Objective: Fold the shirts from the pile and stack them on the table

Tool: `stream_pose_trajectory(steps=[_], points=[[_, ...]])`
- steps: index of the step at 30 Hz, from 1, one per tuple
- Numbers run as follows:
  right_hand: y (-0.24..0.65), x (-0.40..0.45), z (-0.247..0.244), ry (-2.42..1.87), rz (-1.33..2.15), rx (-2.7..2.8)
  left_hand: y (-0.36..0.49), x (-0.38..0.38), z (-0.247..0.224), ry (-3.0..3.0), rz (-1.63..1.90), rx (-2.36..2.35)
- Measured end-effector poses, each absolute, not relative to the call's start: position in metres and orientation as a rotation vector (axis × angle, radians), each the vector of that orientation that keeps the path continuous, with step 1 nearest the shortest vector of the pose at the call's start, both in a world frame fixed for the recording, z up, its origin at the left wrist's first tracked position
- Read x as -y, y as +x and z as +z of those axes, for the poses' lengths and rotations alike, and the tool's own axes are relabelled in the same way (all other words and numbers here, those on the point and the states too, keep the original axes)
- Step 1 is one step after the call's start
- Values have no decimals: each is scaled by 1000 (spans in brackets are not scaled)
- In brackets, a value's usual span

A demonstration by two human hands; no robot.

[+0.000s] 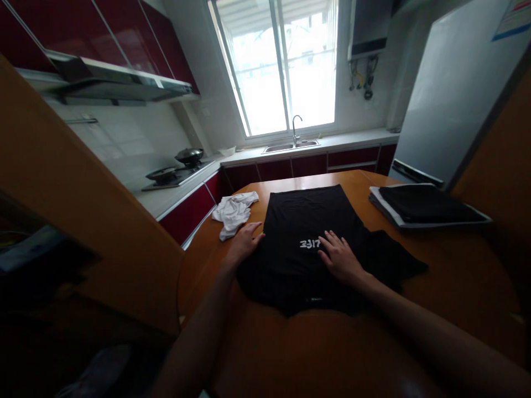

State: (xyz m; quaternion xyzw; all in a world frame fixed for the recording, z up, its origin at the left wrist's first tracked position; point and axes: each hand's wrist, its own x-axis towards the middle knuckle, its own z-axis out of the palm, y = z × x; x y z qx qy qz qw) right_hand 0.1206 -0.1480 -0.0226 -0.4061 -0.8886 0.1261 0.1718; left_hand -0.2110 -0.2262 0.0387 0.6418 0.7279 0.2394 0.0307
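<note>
A black T-shirt (pixel 290 221) with white lettering on its front is spread over the wooden table (pixel 199 265), its neckline toward me. One sleeve sticks out at the right; the left side shows no sleeve spread out. My right hand (pixel 340 257) lies flat on the shirt beside the lettering, fingers spread, gripping nothing. At the shirt's left edge is my left hand (pixel 248 240), fingers extended and thumb apart, with nothing visible in it. Just beyond it lies a crumpled white cloth (pixel 235 211).
A stack of folded clothes (pixel 427 204), black on top, sits at the table's right. Behind the table stand a counter with a sink (pixel 279 147) and, at left, a stove (pixel 178 176) with two pans. A refrigerator (pixel 452 94) rises at the right.
</note>
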Motion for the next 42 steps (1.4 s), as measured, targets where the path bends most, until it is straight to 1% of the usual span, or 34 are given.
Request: stream_pose_trajectory(steps=[2,5,8,11,14,20,27,31,34,38,40,42], points=[[123,147,-24,-1176,368,2515,-238,235,44,1842,634,-2251],[124,146,-30,-1209,388,2568,-261,245,42,1620,496,-2088],[124,145,-36,-1207,360,2610,-262,248,41,1498,548,-2016],[124,145,-38,-1209,337,2616,-258,247,48,1426,632,-2221],[124,144,-39,-1208,334,2618,-259,245,50,1377,616,-2423],[125,144,-36,-1197,359,2606,-264,249,39,1255,478,-2451],[134,153,-14,-1167,327,2547,-266,286,39,1313,547,-2222],[147,138,-3,-1263,305,2508,-269,300,37,1320,650,-2153],[160,119,-2,-1350,259,2397,-267,303,40,1314,574,-2172],[170,102,-8,-1381,213,2346,-258,291,50,1427,329,-2467],[172,99,-12,-1374,193,2354,-247,274,53,1587,301,-2549],[174,98,-15,-1373,180,2355,-234,251,51,1763,348,-2470]])
